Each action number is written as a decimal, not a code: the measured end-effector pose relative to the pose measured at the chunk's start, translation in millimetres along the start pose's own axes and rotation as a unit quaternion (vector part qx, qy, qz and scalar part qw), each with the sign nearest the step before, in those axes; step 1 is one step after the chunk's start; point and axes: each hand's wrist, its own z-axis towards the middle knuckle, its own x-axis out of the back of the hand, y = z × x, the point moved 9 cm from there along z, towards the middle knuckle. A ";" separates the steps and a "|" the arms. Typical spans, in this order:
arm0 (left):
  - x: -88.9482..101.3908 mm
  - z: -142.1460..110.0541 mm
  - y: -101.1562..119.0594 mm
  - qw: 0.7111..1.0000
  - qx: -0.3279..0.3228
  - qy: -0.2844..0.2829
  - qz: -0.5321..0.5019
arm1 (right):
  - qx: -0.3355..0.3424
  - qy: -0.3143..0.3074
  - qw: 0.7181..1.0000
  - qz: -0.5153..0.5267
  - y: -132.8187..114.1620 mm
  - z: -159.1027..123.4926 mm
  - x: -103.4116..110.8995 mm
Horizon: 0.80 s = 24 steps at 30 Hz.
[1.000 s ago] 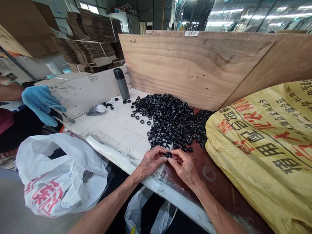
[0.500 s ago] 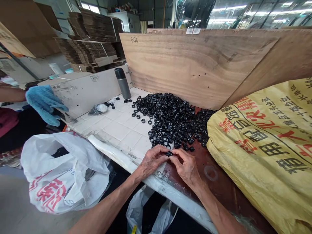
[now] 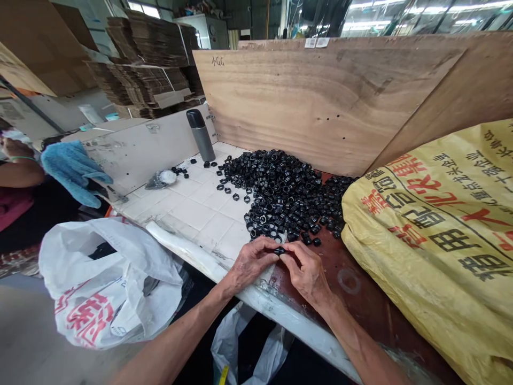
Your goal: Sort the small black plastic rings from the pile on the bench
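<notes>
One small black piece (image 3: 279,251) pinched two-handed: left hand (image 3: 254,261) fingertips on its left end, right hand (image 3: 308,271) fingertips on its right. It's over the near part of the tabletop (image 3: 196,214), just in front of the heap of black rings (image 3: 276,184). Step in hand, our read: fingertip work on a single piece; joining, turning or checking, we can't tell. Next move likely calls for one hand steadying while the other works; piece is small and mostly covered.

Writing: handwritten mark (image 3: 218,61), upper left of the far wooden board (image 3: 296,101), looks like 小GG. Two small labels (image 3: 310,43) at the far top edge: too small for us. Yellow sack (image 3: 433,251), right: red and black Chinese print, we make out 猪用 and probably 北农集. White bag (image 3: 120,267), left: red characters, too crumpled. Flask (image 3: 203,141): no brand we can see.
</notes>
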 end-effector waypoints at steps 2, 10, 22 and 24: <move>-2.9 -0.3 3.5 0.999 -0.022 -0.014 0.022 | -0.019 -0.002 0.999 -0.030 7.4 -1.3 -2.5; -0.4 0.6 -2.4 0.998 0.038 0.012 -0.038 | -0.041 -0.002 0.999 -0.001 7.5 -3.5 -5.3; 1.7 0.8 -5.4 0.995 0.066 0.020 -0.074 | -0.003 0.004 1.000 0.014 3.7 0.4 -2.2; 2.5 0.7 -4.4 0.997 0.044 0.020 -0.058 | -0.021 -0.005 1.000 -0.003 7.7 -0.8 -4.7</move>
